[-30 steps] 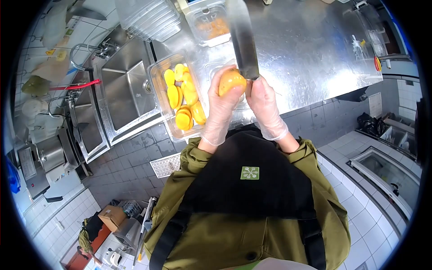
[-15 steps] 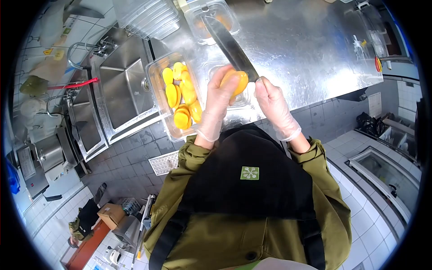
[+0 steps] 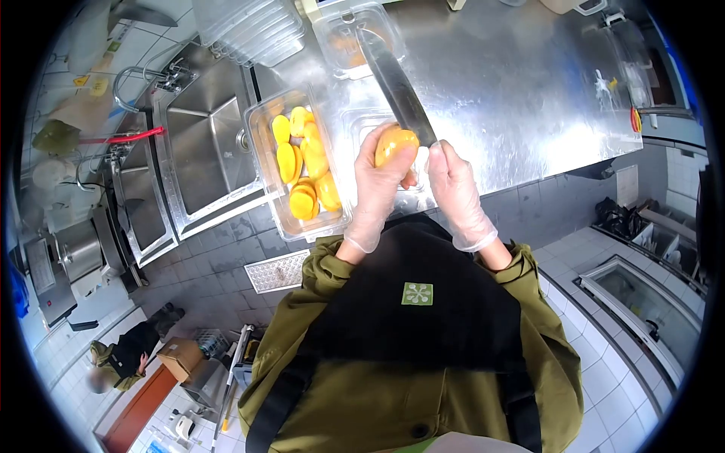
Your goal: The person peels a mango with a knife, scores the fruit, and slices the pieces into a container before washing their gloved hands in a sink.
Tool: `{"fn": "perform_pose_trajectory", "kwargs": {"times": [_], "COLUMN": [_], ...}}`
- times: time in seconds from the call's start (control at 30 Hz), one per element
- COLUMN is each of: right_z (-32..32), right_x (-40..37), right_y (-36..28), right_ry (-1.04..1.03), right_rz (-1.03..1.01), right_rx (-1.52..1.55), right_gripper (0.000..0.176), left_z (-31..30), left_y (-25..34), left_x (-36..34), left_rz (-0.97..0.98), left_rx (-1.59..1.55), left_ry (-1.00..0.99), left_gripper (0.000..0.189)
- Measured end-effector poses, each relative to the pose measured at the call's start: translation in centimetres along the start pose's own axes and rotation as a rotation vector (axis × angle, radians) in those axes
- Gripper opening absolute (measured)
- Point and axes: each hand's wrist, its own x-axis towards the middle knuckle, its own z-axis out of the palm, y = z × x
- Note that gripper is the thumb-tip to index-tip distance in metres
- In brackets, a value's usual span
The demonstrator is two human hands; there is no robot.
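My left hand [image 3: 375,181], in a clear glove, is wrapped round a yellow-orange mango [image 3: 398,141], thumb across its near side. The gloved right hand [image 3: 457,189] grips a large kitchen knife [image 3: 400,92] at its handle, which the fingers mostly hide. The broad blade points up and away to the left, its lower part right beside the mango. Beneath my hands, partly covered, sits a clear plastic container [image 3: 353,121] on the steel counter. To the left, a clear tub [image 3: 260,124] holds several smooth yellow mango pieces [image 3: 303,198].
Stacked clear containers [image 3: 253,34] stand at the far left of the steel counter [image 3: 513,83]. Near them is a small clear container [image 3: 326,38] with orange contents. Steel sinks [image 3: 208,143] lie to the left. In the lower left background, another person [image 3: 132,351] is beside a cardboard box [image 3: 181,359].
Both hands have come slightly closer to my body, with the mango turned in the left hand. The knife has shifted a little down and right. The background person has moved.
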Motion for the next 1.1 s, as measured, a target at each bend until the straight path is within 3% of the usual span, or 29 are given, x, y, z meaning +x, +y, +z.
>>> {"fn": "perform_pose_trajectory", "kwargs": {"times": [0.13,0.27,0.37,0.47,0.67,0.97,1.1], "right_z": [0.7,0.9,1.0,0.2,-1.0,-2.6,-2.6], "right_x": [-0.5,-0.7,-0.8,-0.3,0.3,0.2,-0.4], "right_y": [1.5,0.9,1.0,-0.1,0.2,0.8,0.5], "right_ry": [0.012,-0.049,-0.035,0.017,-0.024,-0.179,-0.216], "right_rz": [-0.007,0.082,0.027,-0.044,0.017,-0.050,0.005], "right_rx": [-0.110,0.065,0.059,-0.016,0.079,0.006,0.007], "right_gripper": [0.009,0.009,0.010,0.010,0.010,0.011,0.023], "left_z": [0.5,1.0,1.0,0.6,-0.4,-2.1,-2.7], "left_y": [-0.2,-0.8,-0.9,-0.6,0.2,3.2,4.7], "left_x": [-0.4,-0.9,-0.9,-0.5,0.7,2.5,3.2], "left_rz": [0.035,0.097,0.114,0.104,0.143,-0.005,-0.096], "left_rx": [-0.024,-0.055,-0.058,0.032,0.207,0.394,0.527], "left_ry": [0.013,0.044,0.048,0.037,-0.034,-0.212,-0.306], "left_gripper": [0.040,0.040,0.041,0.041,0.042,0.035,0.029]}}
